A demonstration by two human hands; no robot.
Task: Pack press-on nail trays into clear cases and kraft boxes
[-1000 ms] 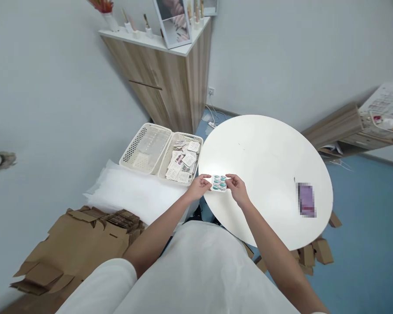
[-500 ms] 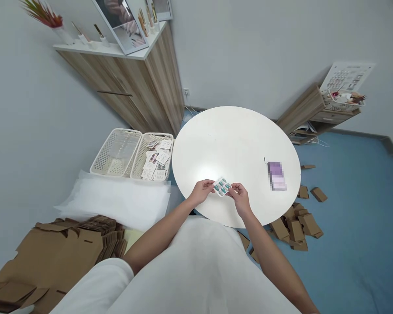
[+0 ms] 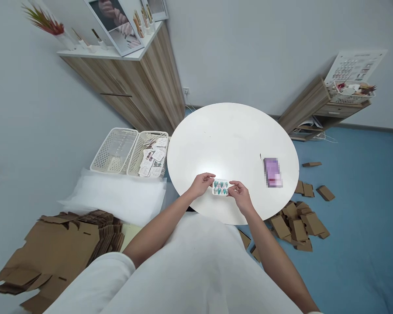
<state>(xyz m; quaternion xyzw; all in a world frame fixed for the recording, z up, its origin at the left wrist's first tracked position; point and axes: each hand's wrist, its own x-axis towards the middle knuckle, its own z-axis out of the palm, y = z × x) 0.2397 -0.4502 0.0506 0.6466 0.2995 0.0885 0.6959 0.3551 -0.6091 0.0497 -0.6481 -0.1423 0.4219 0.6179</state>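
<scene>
A small white card of teal and silver press-on nails point(image 3: 220, 187) is held up level over the near part of the round white table point(image 3: 236, 131). My left hand point(image 3: 202, 183) pinches its left edge between thumb and fingers. On the opposite edge, my right hand point(image 3: 239, 195) grips with thumb and fingertips. The nails sit in two rows and face up at me. Further right on the table lies a purple phone-like item point(image 3: 273, 172), blurred by pixelation, with a small dark object point(image 3: 260, 156) beside it.
Left of the table stand two white plastic baskets, one with clear trays point(image 3: 113, 150) and one with printed cards point(image 3: 153, 157). Flat cardboard point(image 3: 59, 248) is stacked at lower left. Small brown boxes point(image 3: 298, 229) lie on the blue floor at right. A wooden cabinet point(image 3: 144, 87) stands behind.
The nail card has turned from a slanted position to nearly level, with both hands still on its edges. The camera view has shifted slightly.
</scene>
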